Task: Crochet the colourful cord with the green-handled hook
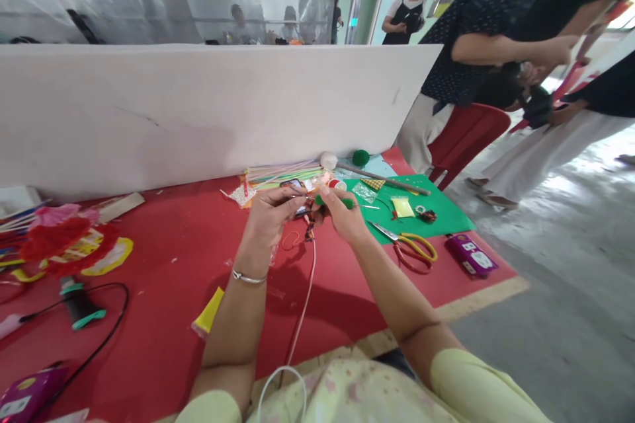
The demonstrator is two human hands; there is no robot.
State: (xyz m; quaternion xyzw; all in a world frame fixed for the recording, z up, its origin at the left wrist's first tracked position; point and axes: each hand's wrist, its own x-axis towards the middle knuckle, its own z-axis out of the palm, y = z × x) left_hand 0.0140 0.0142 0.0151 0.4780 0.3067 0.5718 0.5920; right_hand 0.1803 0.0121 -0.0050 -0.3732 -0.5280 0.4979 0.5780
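Above the red table covering, my left hand (270,215) is closed in a pinch, on something thin and dark that I cannot make out. Right beside it, my right hand (342,211) is closed around a slim green rod-like thing (348,202), whose exact kind does not show. The fingertips of both hands nearly meet. Behind them lies a phone (292,183), partly covered by my fingers. A pale pink cable (311,271) runs from below my hands towards my lap. Close under my fingers is a small dark object (310,232), too small to name.
Scissors (414,248) with yellow and red handles lie right, partly on a green sheet (446,211). A purple packet (471,255) is near the right edge. Left are a red fuzzy craft piece (59,244) and a glue gun (79,304). A white board (198,112) stands behind; people stand right.
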